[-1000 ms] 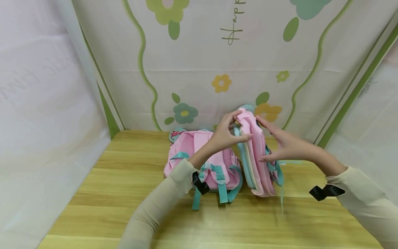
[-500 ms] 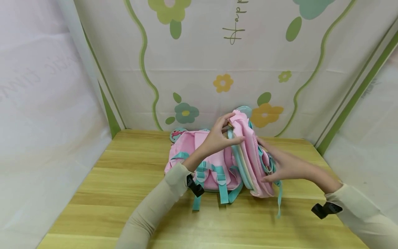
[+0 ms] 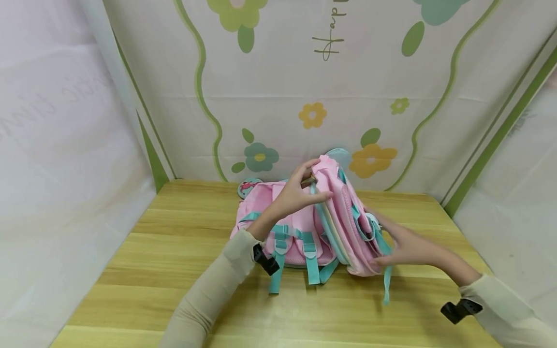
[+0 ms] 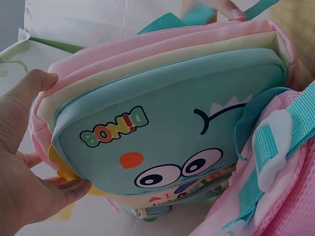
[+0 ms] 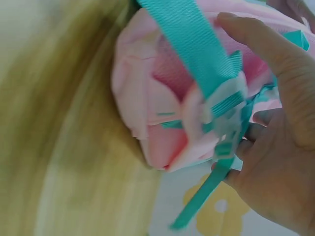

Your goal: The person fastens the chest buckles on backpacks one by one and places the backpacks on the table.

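A pink backpack (image 3: 344, 222) stands tilted to the left on its lower end, leaning over a second pink backpack (image 3: 256, 208) that lies with teal straps upward. My left hand (image 3: 296, 193) grips the tilted bag's upper end, thumb on one side and fingers on the other. In the left wrist view, the bag's teal front panel (image 4: 172, 123) carries large cartoon eyes and "DINO" lettering. My right hand (image 3: 406, 249) holds the strap side low down. The right wrist view shows its thumb on pink fabric and bent fingers beside the teal strap (image 5: 189, 49) and buckle, partly hidden.
Both bags are on a wooden table (image 3: 174, 270). Behind it hangs a white cloth (image 3: 270, 116) printed with flowers, close to the bags. A round teal piece (image 3: 249, 187) with a red picture sits at the lying bag's far left corner.
The upright backpack has tilted further left, its top moving toward the lying bag with my left hand. My right hand has slid down along the strap side.
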A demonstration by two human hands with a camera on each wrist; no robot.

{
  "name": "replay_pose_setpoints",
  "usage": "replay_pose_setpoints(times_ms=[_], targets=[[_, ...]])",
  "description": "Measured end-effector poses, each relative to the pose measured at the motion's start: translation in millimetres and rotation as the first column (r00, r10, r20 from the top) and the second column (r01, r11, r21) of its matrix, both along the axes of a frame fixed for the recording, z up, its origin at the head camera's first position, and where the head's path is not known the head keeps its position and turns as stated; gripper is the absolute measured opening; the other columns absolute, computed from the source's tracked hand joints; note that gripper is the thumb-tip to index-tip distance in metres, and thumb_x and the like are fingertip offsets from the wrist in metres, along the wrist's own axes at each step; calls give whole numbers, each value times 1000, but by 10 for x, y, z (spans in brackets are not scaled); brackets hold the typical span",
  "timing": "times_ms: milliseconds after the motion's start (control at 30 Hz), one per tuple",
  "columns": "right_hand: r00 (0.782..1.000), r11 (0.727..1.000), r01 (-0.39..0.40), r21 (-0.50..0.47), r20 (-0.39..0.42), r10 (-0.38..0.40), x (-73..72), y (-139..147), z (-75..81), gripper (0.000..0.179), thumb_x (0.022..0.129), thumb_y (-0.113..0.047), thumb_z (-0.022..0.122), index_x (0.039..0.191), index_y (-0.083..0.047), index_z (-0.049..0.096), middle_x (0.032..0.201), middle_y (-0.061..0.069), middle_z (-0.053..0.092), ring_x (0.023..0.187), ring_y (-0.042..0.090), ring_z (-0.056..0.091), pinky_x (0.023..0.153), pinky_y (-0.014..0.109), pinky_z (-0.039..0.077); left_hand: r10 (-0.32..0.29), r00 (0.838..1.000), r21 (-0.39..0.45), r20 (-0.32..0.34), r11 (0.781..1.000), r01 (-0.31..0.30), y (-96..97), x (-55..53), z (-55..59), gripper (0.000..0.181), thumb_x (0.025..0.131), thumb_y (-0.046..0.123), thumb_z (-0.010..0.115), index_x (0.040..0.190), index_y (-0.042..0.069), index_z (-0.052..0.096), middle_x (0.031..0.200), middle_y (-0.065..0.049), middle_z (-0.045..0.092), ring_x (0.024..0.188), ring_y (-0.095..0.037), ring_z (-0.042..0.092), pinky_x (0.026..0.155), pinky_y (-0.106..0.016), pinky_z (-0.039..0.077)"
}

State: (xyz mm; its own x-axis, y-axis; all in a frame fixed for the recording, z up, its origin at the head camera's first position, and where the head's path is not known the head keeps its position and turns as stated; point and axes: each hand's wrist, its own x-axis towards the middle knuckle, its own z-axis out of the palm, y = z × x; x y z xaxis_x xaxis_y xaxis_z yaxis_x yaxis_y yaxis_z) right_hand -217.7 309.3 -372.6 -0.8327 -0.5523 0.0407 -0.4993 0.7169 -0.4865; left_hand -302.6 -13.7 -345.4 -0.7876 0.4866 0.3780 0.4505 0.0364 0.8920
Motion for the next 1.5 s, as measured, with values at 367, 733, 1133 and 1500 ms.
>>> replay_pose_setpoints(times_ms=[367,733,1133,1500], targets=[[999,998,42,-53,-11,-43,56,125,-258,118,78,-43,89,165,-22,12,165,19,29,144,46,39,106,67,40,-16,999,16,39,1000,16,-132,-43,-83,88,89,19,78,160,17,27,153,-8,45,140,-26,48,118,-46,39],[996,991,90,-96,12,-90,68,219,-492,121,75,-38,91,165,-24,12,164,21,31,142,50,37,104,71,39,4,998,2,59,1000,-4,-195,-48,-139,89,87,21,80,160,21,29,157,-5,39,139,-28,47,119,-48,38],[993,988,93,-123,87,-82,87,255,-628,102,75,-35,92,156,-10,36,146,13,56,128,3,51,101,23,46,6,998,-11,59,1000,-5,-225,-32,-159,88,86,20,81,159,21,31,158,-1,36,137,-26,49,119,-44,38],[988,990,91,-108,131,-77,68,339,-558,100,73,-32,93,153,-3,40,143,17,58,124,2,53,97,25,49,16,997,-24,72,1000,-14,-161,-2,-181,88,85,20,82,158,18,33,160,-8,32,141,-32,45,118,-49,39]])
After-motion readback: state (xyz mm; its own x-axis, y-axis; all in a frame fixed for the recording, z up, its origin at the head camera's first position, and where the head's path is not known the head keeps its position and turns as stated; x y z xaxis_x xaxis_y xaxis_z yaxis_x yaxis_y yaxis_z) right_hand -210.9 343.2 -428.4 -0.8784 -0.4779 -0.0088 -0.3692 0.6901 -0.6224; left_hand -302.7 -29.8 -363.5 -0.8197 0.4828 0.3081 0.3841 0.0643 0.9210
